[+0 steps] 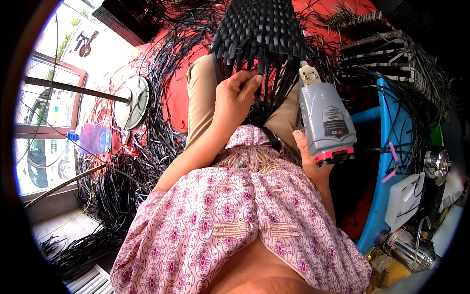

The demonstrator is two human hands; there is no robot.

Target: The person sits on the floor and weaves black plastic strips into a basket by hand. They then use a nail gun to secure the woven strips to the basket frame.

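A black woven panel [259,29] of flat plastic strips lies over my knees, its loose strip ends hanging toward me. Closed in a pinch, my left hand [235,95] is at those ends, with the thumb and forefinger on a black strip [260,68]. On the right, my right hand [308,153] is wrapped round a grey cordless power tool [325,112] with a cream head and a red-and-black base. The tool's head points away from me, beside the panel's right edge. Most of my right fingers are hidden behind the tool.
Loose black strips [164,98] are heaped over the red floor [178,103] on the left. A round-based stand [134,103] and a clear bluish bottle [95,138] are at far left. At right are a blue plastic chair [382,186], stacked woven pieces [374,49] and a glass jar [409,247].
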